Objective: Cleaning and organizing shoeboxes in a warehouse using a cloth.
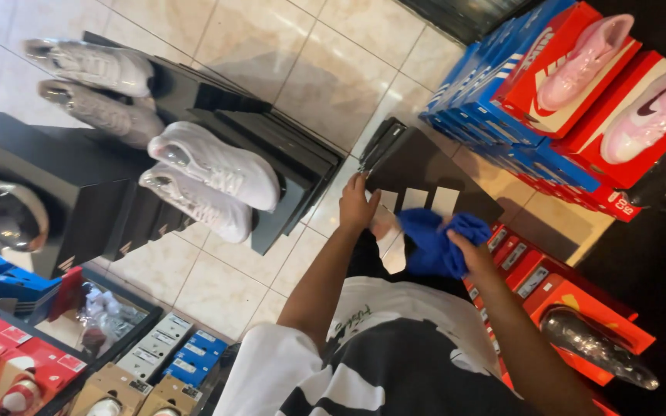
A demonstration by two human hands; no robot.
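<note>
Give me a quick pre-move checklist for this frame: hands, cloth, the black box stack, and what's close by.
1. Right hand has the blue cloth in its grip: ok.
2. Left hand rests on the edge of the black box stack: ok.
3. Top of the stack free of shoes: ok; only pale labels show near the cloth.
4. Whether the stack stands steady: cannot tell.
5. White shoes on the black boxes to the left stand apart from the hands: ok.
6. Pink shoes on the red boxes, beyond the stack, out of the hands' way: ok.
</note>
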